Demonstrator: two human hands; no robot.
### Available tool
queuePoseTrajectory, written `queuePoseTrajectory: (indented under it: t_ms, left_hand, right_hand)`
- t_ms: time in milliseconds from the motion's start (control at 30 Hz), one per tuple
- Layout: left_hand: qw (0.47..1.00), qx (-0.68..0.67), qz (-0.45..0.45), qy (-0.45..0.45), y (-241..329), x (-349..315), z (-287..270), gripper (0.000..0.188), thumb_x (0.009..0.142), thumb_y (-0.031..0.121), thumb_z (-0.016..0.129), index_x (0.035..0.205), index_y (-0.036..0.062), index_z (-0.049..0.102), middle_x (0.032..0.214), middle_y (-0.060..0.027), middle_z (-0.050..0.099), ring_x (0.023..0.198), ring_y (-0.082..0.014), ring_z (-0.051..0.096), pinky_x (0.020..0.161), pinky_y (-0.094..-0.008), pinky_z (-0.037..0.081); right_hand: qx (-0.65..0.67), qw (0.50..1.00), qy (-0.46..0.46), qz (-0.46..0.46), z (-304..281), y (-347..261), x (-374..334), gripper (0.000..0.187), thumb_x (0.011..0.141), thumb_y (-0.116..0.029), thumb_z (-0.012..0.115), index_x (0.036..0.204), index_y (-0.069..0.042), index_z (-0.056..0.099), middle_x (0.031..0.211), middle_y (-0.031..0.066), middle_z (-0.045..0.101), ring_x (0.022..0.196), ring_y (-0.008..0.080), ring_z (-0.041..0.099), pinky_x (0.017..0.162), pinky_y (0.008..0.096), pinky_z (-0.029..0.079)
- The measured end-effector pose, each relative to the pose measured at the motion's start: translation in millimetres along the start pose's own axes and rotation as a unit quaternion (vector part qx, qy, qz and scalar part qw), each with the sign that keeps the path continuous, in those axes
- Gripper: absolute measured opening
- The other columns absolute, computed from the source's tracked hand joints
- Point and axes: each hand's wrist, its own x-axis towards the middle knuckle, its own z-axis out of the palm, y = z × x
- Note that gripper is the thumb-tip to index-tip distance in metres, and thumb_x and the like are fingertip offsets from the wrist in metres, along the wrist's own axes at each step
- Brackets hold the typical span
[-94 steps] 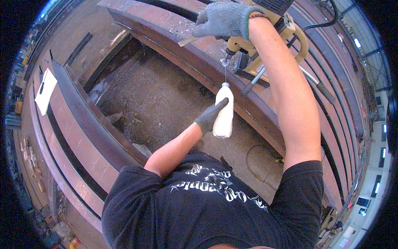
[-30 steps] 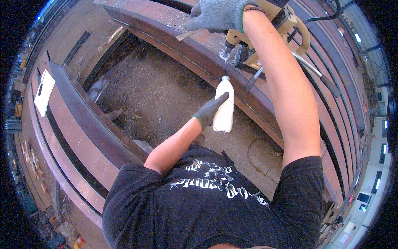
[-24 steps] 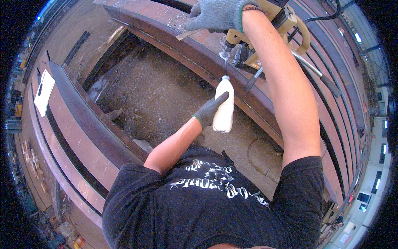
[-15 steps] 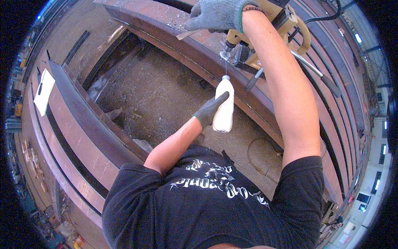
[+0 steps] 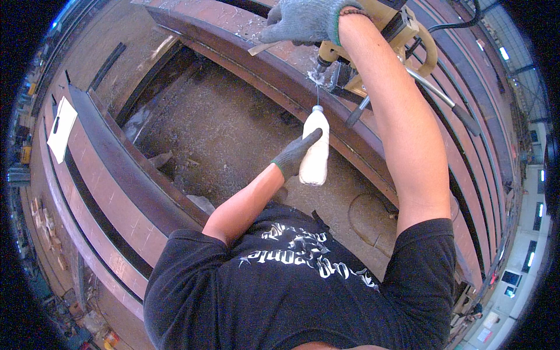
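My left hand (image 5: 296,153), in a dark grey glove with a green cuff, is closed around a white plastic bottle (image 5: 315,154) held upright. From the bottle's narrow top a thin line, like a jet of liquid, runs up to the bit of a tan drilling machine (image 5: 402,35). Pale shavings (image 5: 317,77) cling around that bit, at the edge of a rusty steel beam (image 5: 256,73). At the machine's left side is my right hand (image 5: 306,22), also gloved, its fingers bent. A flat tan strip (image 5: 262,49) sticks out beneath them; the rest of the grip is hidden.
Lever handles with dark grips (image 5: 466,121) stick out from the machine, and a black cable (image 5: 455,26) rises behind it. More long steel beams (image 5: 111,192) lie at the left and right. A white sheet with a dark pen (image 5: 61,129) rests on the left beams.
Both hands and the bottle stay almost where they were. The shavings around the bit have shifted slightly.
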Motion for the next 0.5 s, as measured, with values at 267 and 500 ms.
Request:
queuePoseTrajectory:
  t_ms: [267, 500]
  left_hand:
    - [0.999, 0.024, 0.019, -0.009, -1.1, 3.4, -2.0, 0.054, 0.097, 0.057, 0.067, 0.115, 0.0063, 0.066, 0.095, -0.0074, 0.072, 0.078, -0.0203, 0.071, 0.072, -0.0351, 0.061]
    - [0.999, 0.027, 0.023, 0.016, -4.2, 9.2, -4.1, 0.051, 0.098, 0.055, 0.066, 0.118, 0.0082, 0.065, 0.097, -0.0063, 0.072, 0.079, -0.0191, 0.070, 0.072, -0.0347, 0.061]
  right_hand:
    - [0.013, 0.999, 0.021, -0.033, 0.3, 2.0, -1.7, 0.044, 0.100, -0.042, 0.052, 0.099, -0.006, 0.077, 0.095, 0.0162, 0.073, 0.085, 0.0263, 0.065, 0.085, 0.0453, 0.049]
    - [-0.005, 1.000, -0.002, -0.022, -0.7, -0.2, 0.3, 0.042, 0.100, -0.040, 0.051, 0.096, -0.007, 0.076, 0.093, 0.0157, 0.071, 0.083, 0.0249, 0.063, 0.084, 0.0453, 0.049]
